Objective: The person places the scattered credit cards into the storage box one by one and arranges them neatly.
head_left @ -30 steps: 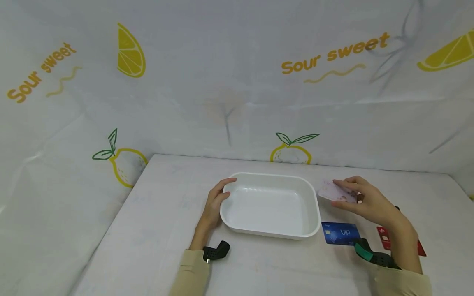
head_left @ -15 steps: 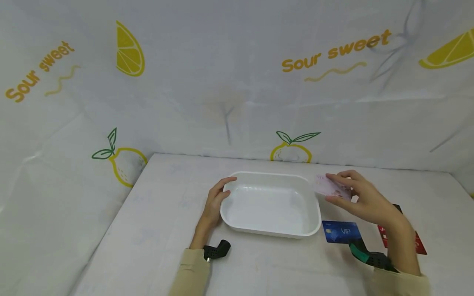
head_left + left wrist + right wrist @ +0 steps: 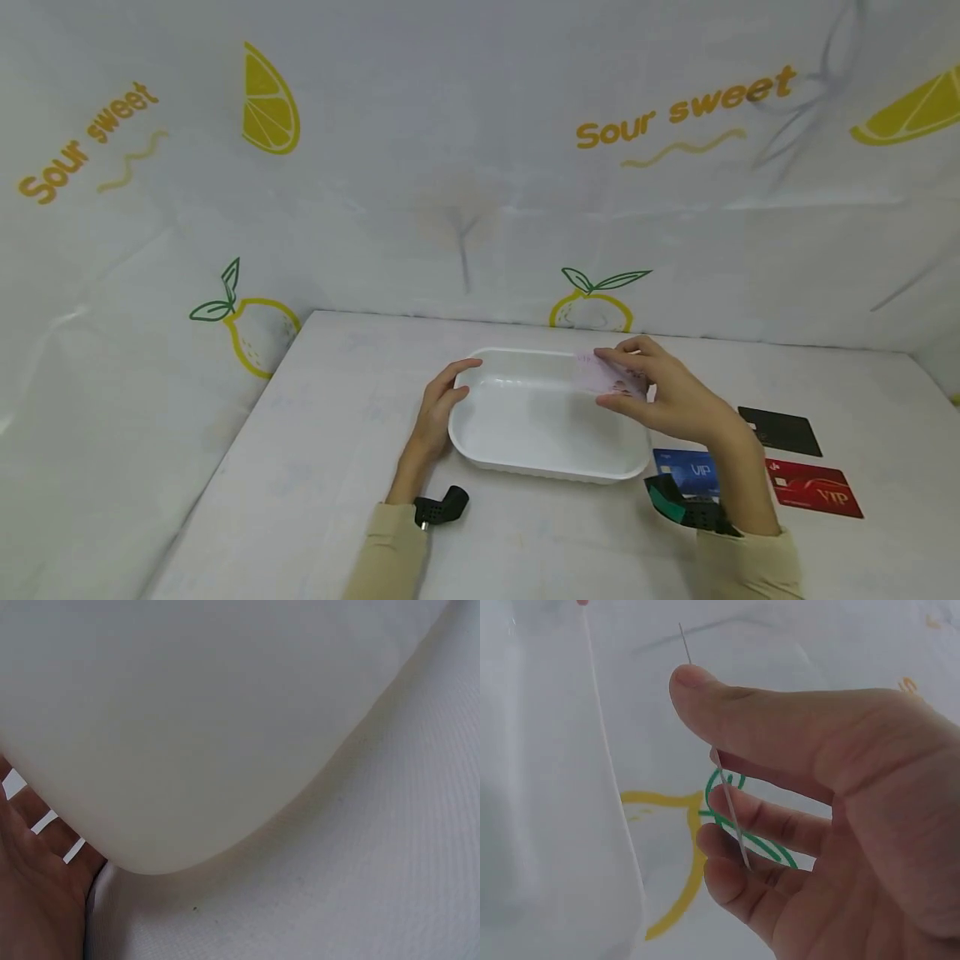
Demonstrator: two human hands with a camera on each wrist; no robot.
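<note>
A white rectangular tray [image 3: 547, 471] sits on the table. At its left end my left hand [image 3: 435, 412] grips the rim, thumb and fingers over the edge; the left wrist view shows the fingers along the tray's outer wall [image 3: 187, 750]. Between thumb and fingers my right hand [image 3: 675, 400] pinches a pale pink card [image 3: 600, 375], held above the right part of the tray. Seen from the right wrist, the card [image 3: 733, 814] is edge-on, a thin line. Part of its face is hidden by the fingers in the head view.
Right of the tray lie a blue VIP card [image 3: 686, 471], partly covered by the right wrist, a black card [image 3: 783, 431] and a red VIP card [image 3: 817, 487]. A white sheet with lemon prints [image 3: 592, 312] hangs behind the table.
My right hand has moved left with the pink card, from beside the tray to over its right part. The black card has come into fuller view. The left hand stays on the rim.
</note>
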